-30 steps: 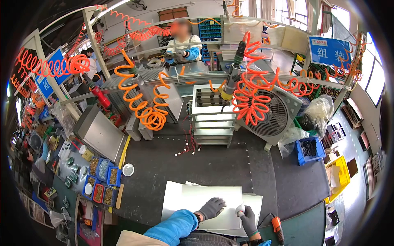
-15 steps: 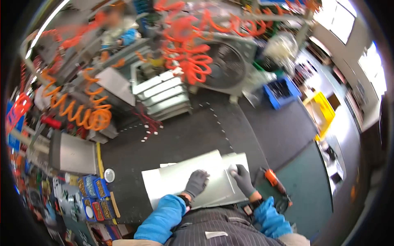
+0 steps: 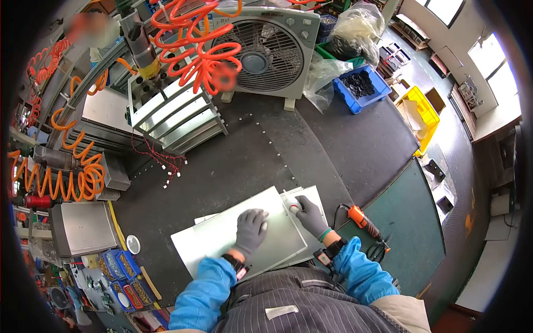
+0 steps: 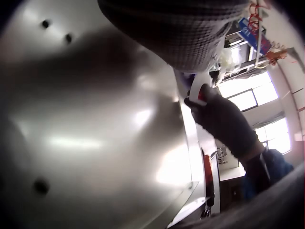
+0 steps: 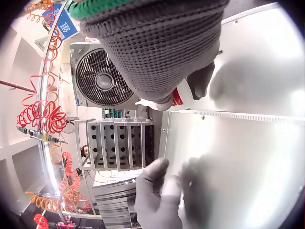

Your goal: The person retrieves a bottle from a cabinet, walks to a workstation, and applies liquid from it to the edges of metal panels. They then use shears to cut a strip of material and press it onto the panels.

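Observation:
Flat metal panels (image 3: pixel 222 238) lie overlapped at the table's near edge. My gloved left hand (image 3: pixel 251 230) rests on the upper panel, fingers loosely bent, holding nothing. At the panels' right side my gloved right hand (image 3: pixel 311 216) grips a small white object (image 3: pixel 291 203) with a red mark. In the right wrist view that white bottle-like thing (image 5: pixel 183 98) shows between the right fingers and thumb, its narrow tip pointing left, and the left hand (image 5: pixel 158 198) is below it. The left wrist view shows the right hand (image 4: pixel 226 121) round the white object (image 4: pixel 198 90), beyond the panel's edge.
An orange power tool (image 3: pixel 363 222) with a cord lies right of the panels. A box fan (image 3: pixel 258 53), a slotted metal case (image 3: pixel 177 119) and red wires stand or lie at the back. Orange coiled hoses hang there. Blue bins (image 3: pixel 362 89) and a yellow bin (image 3: pixel 422 119) are at right.
The head view has swung right and down, so the fan and case appear farther left. The left hand stays over the panels; the right hand keeps its grip on the white object.

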Demonstrator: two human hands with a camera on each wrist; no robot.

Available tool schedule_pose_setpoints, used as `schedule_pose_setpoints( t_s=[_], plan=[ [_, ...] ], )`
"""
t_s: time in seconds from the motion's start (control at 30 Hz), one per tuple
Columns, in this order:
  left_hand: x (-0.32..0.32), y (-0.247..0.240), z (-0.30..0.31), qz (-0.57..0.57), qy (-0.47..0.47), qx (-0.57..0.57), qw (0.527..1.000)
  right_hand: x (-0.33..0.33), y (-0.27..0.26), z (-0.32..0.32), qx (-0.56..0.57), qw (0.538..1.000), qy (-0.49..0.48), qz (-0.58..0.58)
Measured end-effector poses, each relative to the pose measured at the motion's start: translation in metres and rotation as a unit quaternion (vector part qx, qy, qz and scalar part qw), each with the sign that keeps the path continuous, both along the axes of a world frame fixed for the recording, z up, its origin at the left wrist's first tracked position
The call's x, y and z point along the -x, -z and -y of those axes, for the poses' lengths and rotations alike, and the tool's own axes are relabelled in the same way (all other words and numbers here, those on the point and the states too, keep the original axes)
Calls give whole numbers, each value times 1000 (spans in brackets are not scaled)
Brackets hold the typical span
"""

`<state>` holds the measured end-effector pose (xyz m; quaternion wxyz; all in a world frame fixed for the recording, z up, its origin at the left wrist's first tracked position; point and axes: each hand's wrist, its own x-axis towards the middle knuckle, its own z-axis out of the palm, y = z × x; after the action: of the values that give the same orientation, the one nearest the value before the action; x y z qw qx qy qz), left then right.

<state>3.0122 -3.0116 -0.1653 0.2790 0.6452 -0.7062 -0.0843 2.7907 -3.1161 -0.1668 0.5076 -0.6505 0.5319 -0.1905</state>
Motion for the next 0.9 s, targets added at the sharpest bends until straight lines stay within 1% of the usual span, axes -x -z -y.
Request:
schedule_pose_setpoints(
  t_s=[0.03,0.1,0.13,0.17,0.2,0.23,0.27,0.3,0.33,0.37,0.43,0.47,0.5,0.53,0.57,0.6,0.63,0.7,0.73,0.83,0.9],
  plan=[
    [-3,-4,19,4,-1,-4,1000,3,1,-1,-4,1000,-2,-3],
    [-13,-17,67,-13,-8,15,1000,10,3,2,0,999,15,39],
    [-19,-19,89,-51,20,-59,997,15,1,1,3,999,19,42],
    [-24,-19,101,-86,43,-129,987,22,-7,-3,-11,999,27,19],
    [-31,0,110,-167,116,-198,959,22,-12,-1,-15,1000,24,7],
    [-43,22,128,-235,178,-248,923,27,-2,-5,30,999,30,22],
    [-48,34,135,-220,223,-269,911,24,-17,-5,-13,999,36,32],
    [-52,56,143,-224,268,-263,900,27,-14,-4,-44,997,33,46],
    [-52,51,149,-187,281,-294,894,27,-10,-8,-31,992,49,114],
    [-50,60,154,-163,300,-298,891,34,7,-8,-31,989,39,140],
    [-45,33,157,-143,277,-373,874,41,1,-11,-33,985,23,170],
    [-44,23,161,-131,285,-402,860,41,0,-8,-31,984,28,175],
    [-42,14,159,-107,271,-394,872,39,-3,-8,-34,983,35,178],
    [-43,15,160,-98,277,-400,868,34,-14,-6,-58,977,37,201],
    [-42,16,162,-90,284,-406,864,30,-24,-6,-56,976,32,207],
    [-40,18,164,-72,304,-399,862,27,-33,-5,-73,969,37,235],
    [-40,13,167,-70,300,-398,864,25,-38,-4,-90,960,43,261],
    [-34,3,170,-51,318,-431,843,25,-45,-2,-89,961,34,260],
    [-33,0,171,-55,329,-429,839,23,-52,-1,-84,959,39,268],
    [-31,-8,171,-63,336,-430,836,22,-58,2,-58,957,38,280],
    [-32,6,171,-69,329,-413,846,23,-55,3,-64,951,32,301]
  ],
)
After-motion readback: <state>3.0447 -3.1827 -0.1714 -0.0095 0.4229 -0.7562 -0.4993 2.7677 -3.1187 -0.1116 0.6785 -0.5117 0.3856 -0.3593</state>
